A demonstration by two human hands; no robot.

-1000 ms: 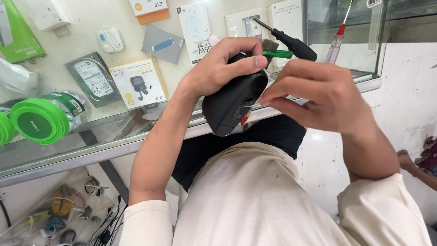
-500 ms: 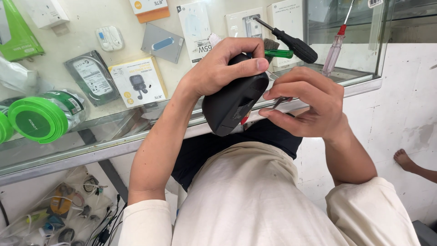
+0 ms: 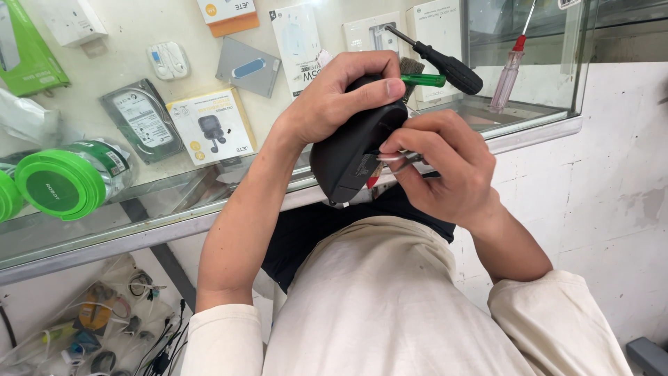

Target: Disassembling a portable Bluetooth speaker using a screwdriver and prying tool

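Left hand (image 3: 334,104) grips black mouse (image 3: 355,150); right hand (image 3: 445,167) pinches tweezers (image 3: 400,159) at opening. Best: keep mouse braced, tips steady.

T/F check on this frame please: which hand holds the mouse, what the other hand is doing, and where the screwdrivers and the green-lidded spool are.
1. The left hand grips the black computer mouse. True.
2. The right hand is empty and rests flat on the glass counter. False: it pinches a thin metal tool against the mouse, off the counter.
3. A black-handled screwdriver lies on the counter beyond the hands. True.
4. The red-tipped clear screwdriver is held in the right hand. False: it lies on the counter, apart from both hands.
5. The green-lidded spool lies on the counter to the left. True.
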